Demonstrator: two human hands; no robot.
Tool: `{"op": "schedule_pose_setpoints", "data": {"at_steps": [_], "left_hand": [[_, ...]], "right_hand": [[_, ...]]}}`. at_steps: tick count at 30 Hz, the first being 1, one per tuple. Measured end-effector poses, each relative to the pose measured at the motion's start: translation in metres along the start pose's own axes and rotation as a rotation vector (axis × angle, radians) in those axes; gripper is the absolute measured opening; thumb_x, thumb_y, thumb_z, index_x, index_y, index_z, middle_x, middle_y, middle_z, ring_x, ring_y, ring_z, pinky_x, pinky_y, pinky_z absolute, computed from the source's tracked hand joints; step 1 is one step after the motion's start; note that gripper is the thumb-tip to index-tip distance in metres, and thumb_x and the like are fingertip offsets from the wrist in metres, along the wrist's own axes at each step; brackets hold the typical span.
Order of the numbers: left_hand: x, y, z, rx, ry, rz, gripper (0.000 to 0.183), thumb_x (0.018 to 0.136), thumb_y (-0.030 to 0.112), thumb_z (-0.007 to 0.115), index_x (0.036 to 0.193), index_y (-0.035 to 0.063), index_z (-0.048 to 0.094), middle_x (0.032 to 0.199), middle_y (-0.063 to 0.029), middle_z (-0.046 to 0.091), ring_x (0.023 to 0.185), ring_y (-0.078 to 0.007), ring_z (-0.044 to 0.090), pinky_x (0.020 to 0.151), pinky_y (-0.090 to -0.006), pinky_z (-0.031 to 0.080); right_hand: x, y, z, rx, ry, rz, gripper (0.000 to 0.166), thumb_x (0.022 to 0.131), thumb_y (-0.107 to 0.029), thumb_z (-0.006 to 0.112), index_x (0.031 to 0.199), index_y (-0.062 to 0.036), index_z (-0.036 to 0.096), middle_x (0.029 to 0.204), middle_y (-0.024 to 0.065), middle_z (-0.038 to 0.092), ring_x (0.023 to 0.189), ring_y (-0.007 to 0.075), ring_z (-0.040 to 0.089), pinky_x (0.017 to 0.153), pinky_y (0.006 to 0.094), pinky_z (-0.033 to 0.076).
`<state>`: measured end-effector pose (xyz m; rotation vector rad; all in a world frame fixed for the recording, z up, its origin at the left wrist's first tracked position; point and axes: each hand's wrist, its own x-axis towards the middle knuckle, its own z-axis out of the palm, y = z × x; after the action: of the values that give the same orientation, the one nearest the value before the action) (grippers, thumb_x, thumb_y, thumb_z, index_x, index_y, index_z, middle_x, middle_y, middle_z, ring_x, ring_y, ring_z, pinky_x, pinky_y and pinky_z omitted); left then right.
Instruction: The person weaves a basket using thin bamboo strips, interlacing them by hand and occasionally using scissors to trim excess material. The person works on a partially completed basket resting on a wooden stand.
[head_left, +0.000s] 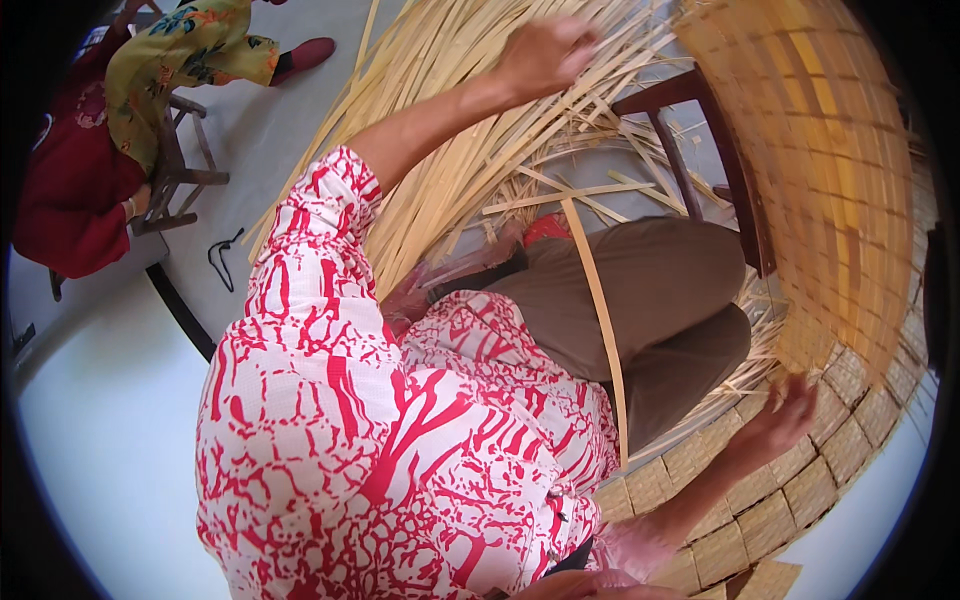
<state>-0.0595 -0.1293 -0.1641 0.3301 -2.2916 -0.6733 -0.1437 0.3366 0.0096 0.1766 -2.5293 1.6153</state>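
Observation:
My left hand (551, 56), blurred and with curled fingers, is over a large pile of pale split-bamboo strips (450, 135); whether it grips one is unclear. At the lower right, my right hand (787, 416) is at the inner edge of a curved woven bamboo piece (832, 187), with some fingers raised. Blur hides whether it pinches a strip. One loose bamboo strip (598, 300) lies across my brown trousers. Below the tall woven wall, a band of square-patterned weave (769, 525) curves under my right forearm.
A dark wooden stool or chair (727, 150) stands beside the woven wall. Short strip scraps (585, 187) lie on the grey floor. At upper left, a person (82, 172) in a red top sits on a small wooden stool (180, 176). A black cord (221, 259) lies nearby.

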Motion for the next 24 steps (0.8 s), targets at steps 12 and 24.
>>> {"op": "schedule_pose_setpoints", "data": {"at_steps": [12,24], "left_hand": [[-0.177,-0.060,0.106,0.193,-0.939,0.225,0.009,0.071,0.017,0.064,0.077,0.0148,0.070,0.083,-0.0070,0.067,0.087,-0.0266,0.065,0.072,-0.0423,0.050],[-0.201,-0.050,0.080,0.301,-0.923,0.251,0.011,0.079,0.020,0.060,0.085,0.0158,0.068,0.097,0.0004,0.058,0.104,-0.0179,0.052,0.086,-0.0360,0.040]], "right_hand": [[-0.143,-0.003,0.020,-0.588,-0.819,-0.343,0.049,0.096,-0.044,0.047,0.121,-0.0016,0.054,0.113,0.0173,0.057,0.103,0.0359,0.051,0.095,0.0466,0.033],[-0.134,-0.010,0.026,-0.637,-0.837,-0.408,0.041,0.093,-0.044,0.047,0.101,-0.0062,0.061,0.094,0.0106,0.061,0.090,0.0295,0.054,0.089,0.0418,0.034]]}}
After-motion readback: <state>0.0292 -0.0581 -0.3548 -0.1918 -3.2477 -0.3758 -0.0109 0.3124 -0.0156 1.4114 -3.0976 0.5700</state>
